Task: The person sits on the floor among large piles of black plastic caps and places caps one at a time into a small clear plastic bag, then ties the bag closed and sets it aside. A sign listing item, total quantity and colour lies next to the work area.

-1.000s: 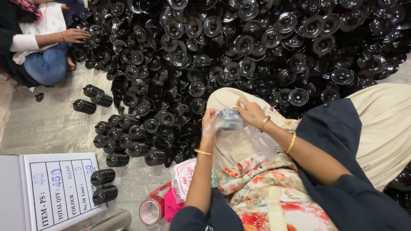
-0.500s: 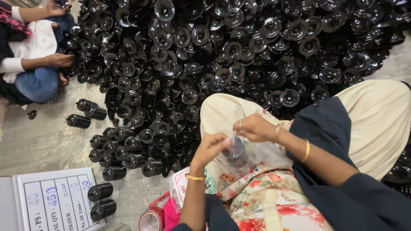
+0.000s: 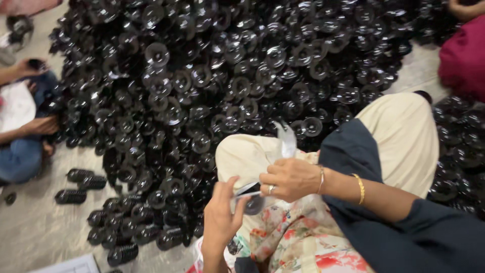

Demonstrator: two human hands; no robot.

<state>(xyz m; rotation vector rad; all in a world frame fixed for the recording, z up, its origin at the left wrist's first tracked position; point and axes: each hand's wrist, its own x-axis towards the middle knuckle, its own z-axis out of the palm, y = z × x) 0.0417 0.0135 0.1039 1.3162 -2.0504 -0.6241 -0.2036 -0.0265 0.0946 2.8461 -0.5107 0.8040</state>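
Both hands' grip pinching clear plastic bag (image 3: 287, 141): left hand (image 3: 221, 218), right hand (image 3: 290, 178), over lap.

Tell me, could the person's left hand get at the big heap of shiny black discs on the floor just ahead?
Probably yes. The heap of black discs lies open just past the knee, nothing covering it. But the left hand is busy with a clear plastic bag, shared with the right hand.

Far too many glossy black discs (image 3: 242, 86) to count form one heap across the floor (image 3: 35, 232). Three short stacks of discs (image 3: 81, 184) lie apart at left. Two hands (image 3: 290, 178) share one clear plastic bag (image 3: 287, 141). Two bangles (image 3: 359, 188) circle the right wrist.
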